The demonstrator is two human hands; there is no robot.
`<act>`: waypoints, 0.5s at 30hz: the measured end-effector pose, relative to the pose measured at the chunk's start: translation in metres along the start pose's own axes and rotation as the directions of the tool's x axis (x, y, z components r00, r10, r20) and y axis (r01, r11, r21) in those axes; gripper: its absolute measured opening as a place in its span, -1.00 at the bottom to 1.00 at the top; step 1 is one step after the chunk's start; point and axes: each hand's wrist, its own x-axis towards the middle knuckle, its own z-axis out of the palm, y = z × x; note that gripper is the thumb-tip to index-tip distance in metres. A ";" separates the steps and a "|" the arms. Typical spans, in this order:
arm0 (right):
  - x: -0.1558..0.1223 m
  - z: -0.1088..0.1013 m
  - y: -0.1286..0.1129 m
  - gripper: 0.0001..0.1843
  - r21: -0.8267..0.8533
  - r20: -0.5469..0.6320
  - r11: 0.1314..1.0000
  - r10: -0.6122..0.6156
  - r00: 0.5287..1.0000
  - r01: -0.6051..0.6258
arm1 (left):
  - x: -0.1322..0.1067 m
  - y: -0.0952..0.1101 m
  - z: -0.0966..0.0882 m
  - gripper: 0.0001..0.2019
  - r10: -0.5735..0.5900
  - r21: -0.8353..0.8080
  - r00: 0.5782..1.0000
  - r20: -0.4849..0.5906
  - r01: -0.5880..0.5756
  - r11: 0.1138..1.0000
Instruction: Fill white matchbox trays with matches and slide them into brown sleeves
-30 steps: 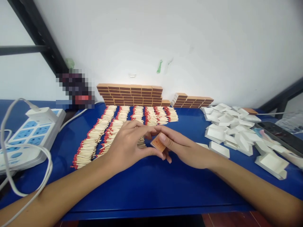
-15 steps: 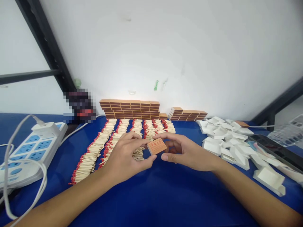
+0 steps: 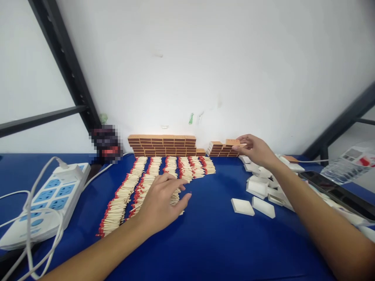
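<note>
Between the fingers and thumb of my right hand [image 3: 254, 149] is an orange matchbox [image 3: 232, 143], at the top of the low right-hand matchbox stack [image 3: 230, 151]. Whether the box rests fully on the stack I cannot tell. My left hand [image 3: 164, 199] is open, fingers apart and holding nothing, over the red-tipped matches. Those matches [image 3: 117, 203] lie in several long rows on the blue table [image 3: 211, 242]; my left hand hides part of them. Behind the rows, a taller matchbox stack [image 3: 162, 146] stands against the wall.
White empty matchbox trays [image 3: 258, 185] lie heaped at the right, partly behind my right forearm. A dark phone [image 3: 336, 193] lies beyond them, near a clear plastic package [image 3: 348, 162]. On the left sits a power strip [image 3: 49, 199] with looping white cables [image 3: 27, 218].
My right hand has carried the matchbox from in front of me to the right-hand stack. My left hand has let go of it. Two white trays now lie nearer the middle.
</note>
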 end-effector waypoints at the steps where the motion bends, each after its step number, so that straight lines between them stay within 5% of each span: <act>1: 0.010 -0.003 0.009 -0.28 -0.044 -0.023 0.999 -0.005 1.000 0.004 | -0.001 0.000 0.001 -0.76 0.003 -0.004 1.000 -0.002 -0.003 1.000; 6: 0.038 0.007 0.038 -0.30 -0.133 0.065 0.991 -0.003 0.998 0.012 | -0.001 0.000 0.001 -0.76 -0.009 -0.024 1.000 0.009 0.009 1.000; 15: 0.046 0.028 0.063 -0.22 -0.182 -0.050 0.983 -0.039 0.998 0.029 | -0.004 -0.001 0.003 -0.75 -0.006 -0.022 1.000 0.019 0.006 1.000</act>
